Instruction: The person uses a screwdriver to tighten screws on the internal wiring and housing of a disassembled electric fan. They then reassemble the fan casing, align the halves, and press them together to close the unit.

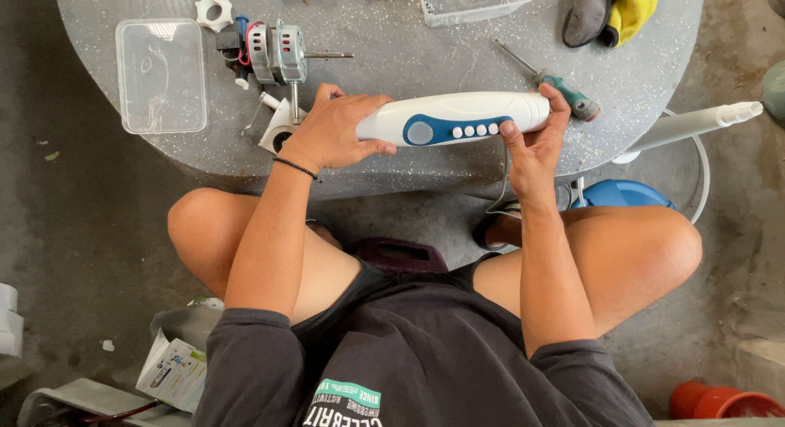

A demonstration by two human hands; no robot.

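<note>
I hold a long white plastic housing (pixel 458 118) with a blue panel, a round knob and several small white buttons, lying crosswise over the near edge of a round grey speckled table (pixel 425 51). My left hand (pixel 331 134) grips its left end. My right hand (pixel 536 145) clasps its right end, thumb on the blue panel. A thin cord hangs from the housing toward my lap.
On the table lie a small electric motor (pixel 274 55) with a shaft, a white gear-like knob (pixel 214 10), a clear lid (pixel 161 74), a clear box (pixel 474 2), a green-handled screwdriver (pixel 556 83) and grey-yellow gloves (pixel 609 14). A white tube (pixel 695 124) and blue base (pixel 623 195) sit to the right.
</note>
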